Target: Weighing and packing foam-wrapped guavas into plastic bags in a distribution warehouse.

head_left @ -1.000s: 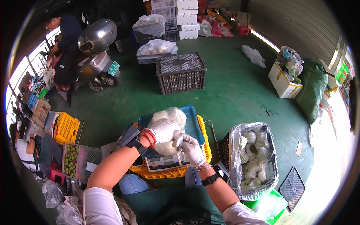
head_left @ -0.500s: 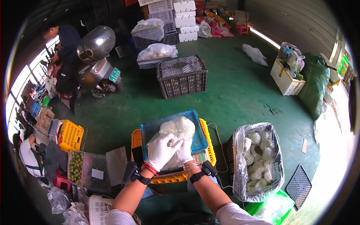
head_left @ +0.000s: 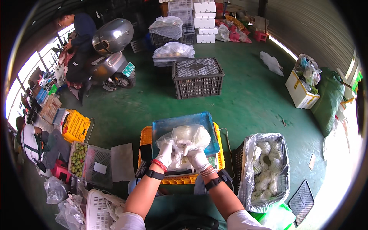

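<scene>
A filled clear plastic bag (head_left: 193, 135), with pale rounded lumps inside, lies in a blue tray (head_left: 161, 128). My left hand (head_left: 165, 153), in a white glove, grips the gathered plastic on the bag's near left side. On the near right side, my right hand (head_left: 198, 159), gloved too, holds the bag's plastic with bent fingers. Loose folds of the bag hang between both hands. What the bag contains is blurred by the plastic. Below the tray is a device with coloured keys, partly hidden by my hands, on a yellow crate (head_left: 180, 179).
At right stands a black crate (head_left: 238, 168) lined with plastic, holding foam-netted produce (head_left: 264, 168). A box of green fruit (head_left: 78, 159) is at left. Ahead sits a lidded dark crate (head_left: 198, 82). Two other people are at left, one beside a scooter (head_left: 111, 67).
My hands have moved apart, with the bag's plastic spread between them. The bag now lies lower and wider in the tray. The whole view has shifted, so the surroundings appear farther right.
</scene>
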Available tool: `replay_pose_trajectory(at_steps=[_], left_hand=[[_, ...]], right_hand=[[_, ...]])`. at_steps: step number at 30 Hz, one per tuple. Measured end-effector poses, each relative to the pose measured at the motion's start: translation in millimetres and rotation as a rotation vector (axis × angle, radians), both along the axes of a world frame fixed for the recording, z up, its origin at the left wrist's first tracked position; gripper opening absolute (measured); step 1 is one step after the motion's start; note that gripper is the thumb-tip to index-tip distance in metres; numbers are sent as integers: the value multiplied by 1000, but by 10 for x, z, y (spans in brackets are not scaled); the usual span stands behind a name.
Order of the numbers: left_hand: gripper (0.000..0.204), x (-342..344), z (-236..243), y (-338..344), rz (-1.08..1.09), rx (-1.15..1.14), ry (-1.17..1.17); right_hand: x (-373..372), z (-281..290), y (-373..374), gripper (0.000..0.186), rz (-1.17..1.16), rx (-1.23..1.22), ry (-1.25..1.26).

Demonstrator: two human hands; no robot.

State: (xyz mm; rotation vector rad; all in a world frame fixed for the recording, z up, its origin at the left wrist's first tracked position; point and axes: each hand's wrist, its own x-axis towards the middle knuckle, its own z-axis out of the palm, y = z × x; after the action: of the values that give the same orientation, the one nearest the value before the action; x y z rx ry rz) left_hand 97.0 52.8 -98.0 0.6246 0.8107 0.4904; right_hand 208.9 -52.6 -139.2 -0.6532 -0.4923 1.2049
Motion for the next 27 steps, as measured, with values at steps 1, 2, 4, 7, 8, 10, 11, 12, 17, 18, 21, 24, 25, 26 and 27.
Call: replay_pose_trajectory(at_steps=[1, 2, 4, 7, 8, 10, 11, 12, 17, 18, 21, 24, 25, 26, 27], left_hand=[[18, 34, 83, -19, -54, 51, 153], [19, 43, 145, -35, -101, 102, 312], [18, -19, 58, 27, -68, 200, 325], [19, 116, 354, -5, -83, 650, 496], [22, 132, 355, 61, -71, 684, 444], [27, 75, 368, 151, -147, 567, 321], [32, 85, 413, 151, -203, 565, 340], [32, 67, 423, 131, -213, 558, 340], [29, 96, 297, 83, -147, 105, 150], [25, 124, 294, 69, -189, 146, 165], [14, 223, 476, -56, -108, 688, 341], [8, 322, 571, -63, 74, 1168, 531], [8, 338, 444, 54, 110, 1408, 539], [8, 349, 417, 127, 146, 1649, 541], [16, 327, 566, 132, 73, 1695, 656]], right_hand=[[78, -114, -71, 48, -8, -21, -467], [102, -168, -109, 50, -9, -40, -928], [1, 190, -119, 52, -108, 66, -1144], [12, 348, -139, 51, -291, 100, -1482], [-23, 373, -137, 48, -340, 53, -1590], [-25, 451, -85, 42, -296, 7, -1575], [-14, 476, -67, 42, -315, 30, -1560], [7, 509, -63, 43, -334, 53, -1544], [89, 525, -130, 39, -320, 67, -1507], [110, 476, -159, 39, -318, 57, -1507], [116, 502, -187, 9, -283, -268, -1850], [-32, 900, -410, 7, -416, -197, -1921], [-22, 993, -502, 7, -558, -30, -1878], [84, 900, -621, 6, -456, -65, -1969], [233, 817, -805, 5, -424, -131, -1961]])
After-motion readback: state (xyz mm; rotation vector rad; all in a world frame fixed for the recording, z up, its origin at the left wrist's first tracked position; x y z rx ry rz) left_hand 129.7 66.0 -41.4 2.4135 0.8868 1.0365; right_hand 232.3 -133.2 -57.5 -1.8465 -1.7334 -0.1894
